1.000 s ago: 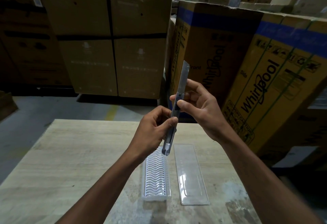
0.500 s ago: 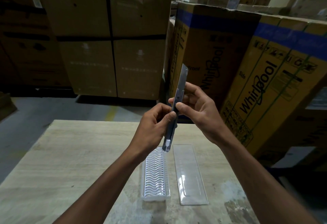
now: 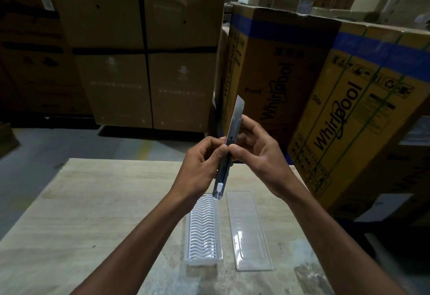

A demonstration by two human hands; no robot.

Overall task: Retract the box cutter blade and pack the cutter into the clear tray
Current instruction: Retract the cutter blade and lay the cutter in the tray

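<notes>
Box cutter [image 3: 229, 148]: held upright above worktop [image 3: 93, 213], blade out at far end. Left hand [image 3: 200, 169], right hand [image 3: 258, 152]: each grip pinching body mid-length. Likely light, stiff, slick metal; hold body, avoid blade. Clear tray [image 3: 249, 231]: empty, near-right.

The box cutter [image 3: 229, 145] was grey metal with a white end cap. The tray [image 3: 203, 227] showed white wavy ribs, the lid [image 3: 249, 231] was clear, and the tabletop [image 3: 93, 213] was pale wood-grain. The cartons [image 3: 349, 108] were yellow-brown with blue bands and black lettering.
</notes>
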